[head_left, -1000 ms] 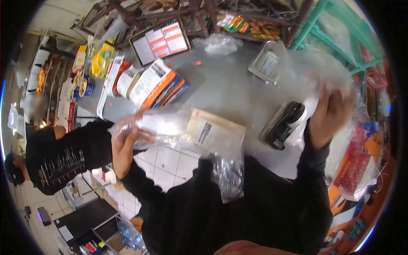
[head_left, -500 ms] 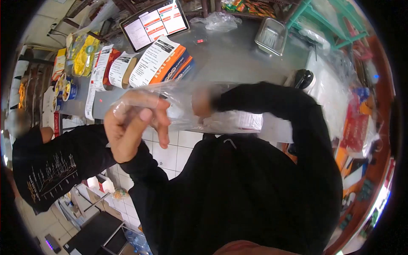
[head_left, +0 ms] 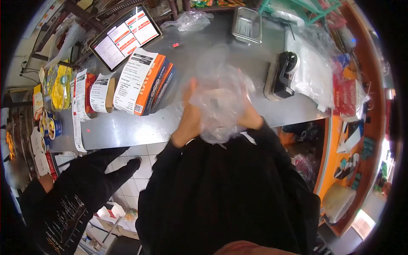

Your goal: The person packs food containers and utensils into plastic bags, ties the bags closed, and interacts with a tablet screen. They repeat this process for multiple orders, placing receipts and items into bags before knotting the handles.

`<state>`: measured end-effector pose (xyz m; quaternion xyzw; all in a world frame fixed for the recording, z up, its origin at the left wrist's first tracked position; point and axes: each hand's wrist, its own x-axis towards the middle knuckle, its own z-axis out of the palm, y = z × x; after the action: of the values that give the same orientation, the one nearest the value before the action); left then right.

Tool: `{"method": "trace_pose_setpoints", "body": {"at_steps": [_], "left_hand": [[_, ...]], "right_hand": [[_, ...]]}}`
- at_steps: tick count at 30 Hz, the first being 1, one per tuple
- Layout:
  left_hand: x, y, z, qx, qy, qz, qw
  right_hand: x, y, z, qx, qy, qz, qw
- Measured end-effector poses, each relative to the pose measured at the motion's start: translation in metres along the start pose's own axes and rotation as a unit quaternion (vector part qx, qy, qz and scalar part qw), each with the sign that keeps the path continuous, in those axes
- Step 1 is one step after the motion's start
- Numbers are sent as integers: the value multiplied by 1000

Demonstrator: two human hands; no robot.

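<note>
A clear plastic bag, blurred by motion, is spread between my two hands close to my chest, at the front edge of the steel table. Something pale shows through its film, too smeared to name. My left hand grips the bag's left side, and its fingertips reach up along the film. On the opposite side, my right hand holds the bag with its fingers partly covered by plastic. Left of the bag stand orange and blue boxes with a long printed receipt on them.
A tablet leans at the back left. More receipted packages stand beside the boxes. A metal tray sits at the back, and a black device lies right, beside plastic sheets. Another person is at lower left.
My left hand has moved right and my right hand has turned, so both now flank the bag. The bag, stretched sideways before, is now gathered upright between them. The view has shifted.
</note>
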<state>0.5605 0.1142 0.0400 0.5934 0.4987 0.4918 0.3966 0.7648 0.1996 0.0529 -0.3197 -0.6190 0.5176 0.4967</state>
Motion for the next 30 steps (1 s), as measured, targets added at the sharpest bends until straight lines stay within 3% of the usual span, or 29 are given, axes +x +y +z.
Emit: {"method": "trace_pose_setpoints", "body": {"at_steps": [1, 3, 6, 7, 9, 10, 13, 14, 15, 16, 17, 18, 19, 22, 25, 26, 27, 29, 30], "left_hand": [[9, -3, 13, -6, -7, -24, 1000], [39, -10, 34, -23, -12, -55, 998], [57, -22, 49, -17, -168, -68, 983], [56, -30, 53, -10, -241, -70, 968], [60, -42, 65, -20, -336, -78, 939], [63, -44, 70, -24, -366, -81, 927], [76, -45, 81, -42, -412, -89, 906], [77, -45, 83, -46, -422, -91, 901], [78, -43, 85, -48, -431, -92, 896], [78, -42, 89, -47, -439, -89, 893], [79, -41, 93, -48, -449, -91, 888], [78, -41, 99, -47, -458, -91, 883], [78, -40, 103, -50, -461, -92, 881], [86, -39, 99, -114, -430, -126, 887], [91, -38, 68, -301, -268, -214, 890], [86, -38, 59, -333, -196, -222, 895], [84, -39, 53, -351, -121, -221, 902], [79, -42, 58, -271, -14, -196, 942], [78, -43, 65, -161, 19, -187, 969]], "right_hand": [[-3, 19, 10, 40, 37, 29, 998], [-6, 42, -17, -30, -46, 156, 986], [-12, 41, -16, 147, -100, 131, 975], [-10, 38, -12, 7, -147, 34, 988], [15, 11, 0, -269, -227, -164, 922], [28, 1, 5, -339, -295, -195, 872], [53, 19, -6, -381, -422, -198, 799], [83, 11, -12, -336, -584, -98, 733], [105, 6, -15, -143, -577, -3, 804], [124, 2, -17, 56, -542, 90, 833], [137, -2, -14, 254, -482, 179, 819], [144, 33, 18, 230, -482, 49, 844], [143, 49, 13, 184, -494, 15, 849], [142, 87, -8, 50, -514, -89, 852], [135, 99, -35, -78, -526, -180, 828], [133, 58, -53, -202, -391, -148, 886], [128, 9, -75, -316, -240, -114, 911], [109, -8, -109, -357, -394, -34, 846], [126, -5, -122, -311, -457, -20, 833]]}}
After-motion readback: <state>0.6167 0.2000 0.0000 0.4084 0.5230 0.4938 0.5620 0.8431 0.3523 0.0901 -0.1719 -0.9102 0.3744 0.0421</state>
